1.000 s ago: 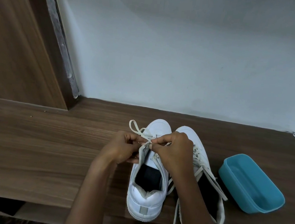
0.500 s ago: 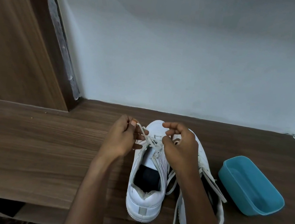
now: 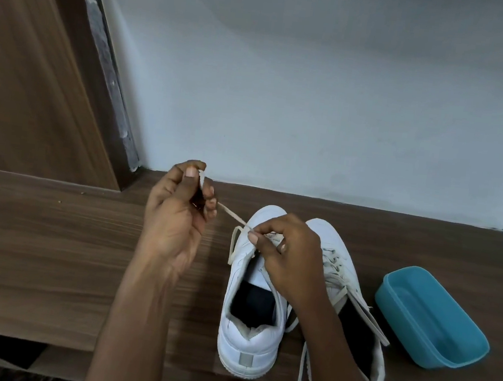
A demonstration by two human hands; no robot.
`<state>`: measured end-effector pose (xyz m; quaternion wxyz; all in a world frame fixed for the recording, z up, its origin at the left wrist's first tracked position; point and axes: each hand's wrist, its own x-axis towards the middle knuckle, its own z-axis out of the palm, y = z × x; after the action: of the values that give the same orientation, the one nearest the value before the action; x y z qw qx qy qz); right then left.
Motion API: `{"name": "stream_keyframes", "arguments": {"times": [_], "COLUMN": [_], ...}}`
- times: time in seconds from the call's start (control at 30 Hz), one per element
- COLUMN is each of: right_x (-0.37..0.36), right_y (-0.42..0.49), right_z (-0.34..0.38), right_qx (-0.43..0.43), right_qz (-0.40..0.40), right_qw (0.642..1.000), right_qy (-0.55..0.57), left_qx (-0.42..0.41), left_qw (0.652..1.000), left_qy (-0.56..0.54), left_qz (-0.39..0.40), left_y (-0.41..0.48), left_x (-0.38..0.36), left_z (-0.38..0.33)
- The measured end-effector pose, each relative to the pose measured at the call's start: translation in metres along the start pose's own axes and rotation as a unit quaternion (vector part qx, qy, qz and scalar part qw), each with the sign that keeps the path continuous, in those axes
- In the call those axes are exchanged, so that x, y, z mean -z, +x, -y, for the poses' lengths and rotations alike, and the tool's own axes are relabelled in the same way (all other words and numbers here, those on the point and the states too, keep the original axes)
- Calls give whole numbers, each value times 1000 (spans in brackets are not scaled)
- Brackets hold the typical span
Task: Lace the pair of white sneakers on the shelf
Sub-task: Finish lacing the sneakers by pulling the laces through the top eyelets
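Two white sneakers stand side by side on the wooden shelf (image 3: 49, 245), toes toward the pale wall (image 3: 316, 103), heels near the shelf's front edge; the left sneaker (image 3: 248, 343) shows its dark insole and a grey heel tab; the right sneaker (image 3: 332, 240) touches it on the right and is partly hidden by the right forearm.

The left hand (image 3: 175, 213) is raised above the shelf, to the left of the sneakers and beyond their toes; its fingers (image 3: 191, 172) are curled and the thumb pinches the end of a white lace (image 3: 234, 216); the lace runs taut and slanting from that hand down to the front of the left sneaker.

The right hand (image 3: 286, 257) rests over the left sneaker's tongue; its fingers (image 3: 252, 237) are curled and pinch the same lace where it meets the eyelets; a slack loop of lace (image 3: 234, 244) hangs down the left sneaker's outer side.

The right sneaker is laced across its front, its tongue folded out to the right; one loose lace end (image 3: 297, 380) trails over the shelf's front edge.

A blue plastic tub (image 3: 436, 321) sits on the shelf just beside the right sneaker, open side up, tilted; a brown wooden panel (image 3: 22, 70) stands at the left, meeting the wall in the corner.
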<state>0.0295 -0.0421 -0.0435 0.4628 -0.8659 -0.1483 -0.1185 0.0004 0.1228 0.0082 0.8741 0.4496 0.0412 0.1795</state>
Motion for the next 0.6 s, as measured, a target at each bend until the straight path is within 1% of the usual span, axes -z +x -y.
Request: {"name": "stream_keyframes", "arguments": {"times": [0.03,0.07,0.1,0.13,0.17,0.23,0.27,0.3,0.33,0.4,0.47,0.53,0.6], "right_x": [0,0,0,1,1,3,4,4,5,7,8,10,12], "right_y": [0,0,0,0,0,0,-1,-2,-3,-3,-1,2,4], "right_z": [1,4,8,13,17,27,32,37,41,43,35,21,7], "right_qx": [16,25,26,18,5,-19,-29,-39,-46,-53,-71,-106,-130], "right_qz": [-11,-21,-28,-33,-35,-21,-1,21,41,60,44,9,17], "right_qw": [1000,999,998,996,993,986,979,969,959,951,956,977,987], "right_qy": [9,26,52,82,110,165,201,242,276,298,280,187,88], "left_qx": [7,21,43,71,102,154,165,162,148,110,84,66,50], "left_qw": [998,987,967,943,924,906,899,892,889,894,917,942,962], "left_qy": [64,157,252,325,362,368,364,368,378,395,367,320,266], "left_qz": [2,7,17,36,66,144,181,205,212,179,131,76,31], "left_y": [1,3,3,3,2,-3,-4,-6,-7,-5,-3,-2,-1], "left_x": [5,11,15,19,21,22,21,19,17,16,14,13,13], "left_z": [1,4,7,11,13,18,20,21,22,25,26,21,17]}}
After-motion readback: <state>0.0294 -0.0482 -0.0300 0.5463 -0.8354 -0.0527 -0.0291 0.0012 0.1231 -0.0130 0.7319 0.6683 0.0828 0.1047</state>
